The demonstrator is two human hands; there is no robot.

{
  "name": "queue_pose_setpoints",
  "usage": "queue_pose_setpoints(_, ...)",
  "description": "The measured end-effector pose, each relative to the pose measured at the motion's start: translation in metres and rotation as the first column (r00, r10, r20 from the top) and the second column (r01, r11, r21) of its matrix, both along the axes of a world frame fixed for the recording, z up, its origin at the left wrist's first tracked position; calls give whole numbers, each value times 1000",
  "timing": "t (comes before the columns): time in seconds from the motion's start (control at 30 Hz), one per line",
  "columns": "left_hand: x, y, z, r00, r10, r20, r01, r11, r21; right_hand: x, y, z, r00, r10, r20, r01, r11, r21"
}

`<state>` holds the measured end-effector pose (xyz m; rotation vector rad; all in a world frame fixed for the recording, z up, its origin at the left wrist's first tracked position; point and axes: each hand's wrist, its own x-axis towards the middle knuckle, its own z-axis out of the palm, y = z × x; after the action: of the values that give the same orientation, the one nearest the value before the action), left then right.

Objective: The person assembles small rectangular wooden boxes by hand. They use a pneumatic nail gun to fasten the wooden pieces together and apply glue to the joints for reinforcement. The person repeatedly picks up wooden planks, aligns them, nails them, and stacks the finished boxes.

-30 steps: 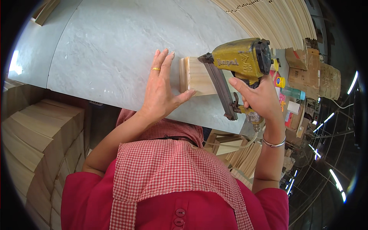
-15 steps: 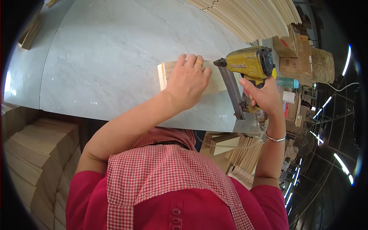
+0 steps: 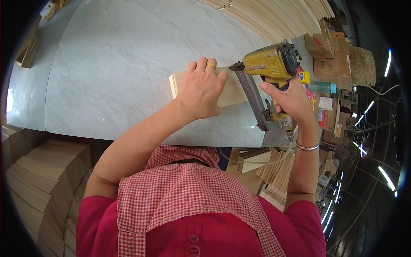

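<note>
My right hand (image 3: 291, 98) is wrapped round the grip of a yellow pneumatic nail gun (image 3: 265, 60). Its dark magazine slants down toward the table's near edge, and its nose is at the far edge of a pale wooden piece (image 3: 233, 88). Whether the nose touches the wood I cannot tell. My left hand (image 3: 200, 88) presses on the left part of this piece, with the fingers bent over its far edge and the thumb toward me. The hand covers much of the wood, which lies on the grey marbled table (image 3: 115, 77).
Stacked wooden strips (image 3: 274, 19) lie at the far right. Beyond the gun are a bottle with a teal cap (image 3: 323, 87) and cardboard boxes (image 3: 334, 60). A small wooden frame (image 3: 29, 52) lies far left. Stacked boards (image 3: 51, 162) stand below left; more wood (image 3: 274, 169) is below right.
The nail gun has shifted left and slightly away from me, its nose still by the wood's far edge. My left hand and the wooden piece sit slightly farther left. The view has shifted a little.
</note>
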<state>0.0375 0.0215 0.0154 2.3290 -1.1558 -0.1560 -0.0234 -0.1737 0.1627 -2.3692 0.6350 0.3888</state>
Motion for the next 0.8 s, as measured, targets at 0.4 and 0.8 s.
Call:
queue_pose_setpoints(0.4,7,14,14,994,28,-106,-40,993,-107,-60,-27,-6,911,-248,331,306,942,-137)
queue_pose_setpoints(0.8,32,195,-23,220,-122,-968,-722,647,-246,-240,-165,-151,940,-324,105,301,647,-701)
